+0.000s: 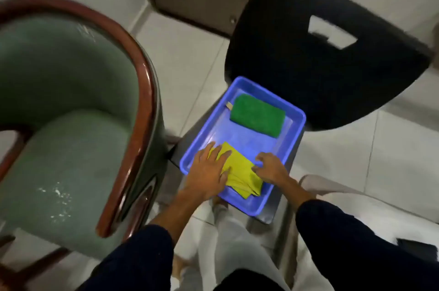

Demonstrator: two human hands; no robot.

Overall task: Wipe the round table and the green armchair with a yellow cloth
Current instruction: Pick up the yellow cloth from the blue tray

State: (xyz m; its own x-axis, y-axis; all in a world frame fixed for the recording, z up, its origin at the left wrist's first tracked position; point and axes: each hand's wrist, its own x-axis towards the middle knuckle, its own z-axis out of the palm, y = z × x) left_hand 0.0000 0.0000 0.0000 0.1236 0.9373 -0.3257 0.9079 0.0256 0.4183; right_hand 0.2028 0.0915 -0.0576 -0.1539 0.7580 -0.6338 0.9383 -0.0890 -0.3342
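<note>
Yellow and folded, the cloth (pixel 242 170) lies at the near end of a blue plastic tray (pixel 297 124), which sits on the seat of a black chair (pixel 320 65). The left hand (pixel 209 172) rests flat on the cloth's left part, fingers spread and not closed around it; the right hand (pixel 272 167) has its fingers curled at the cloth's right edge, pinching or about to pinch it, though a firm hold cannot be confirmed. A folded green cloth (pixel 257 115) lies at the tray's far end, apart from the yellow one. The green armchair (pixel 71 124) stands just left of the tray, pale flecks on its seat. No round table shows here; whether any wiping is done cannot be told
</note>
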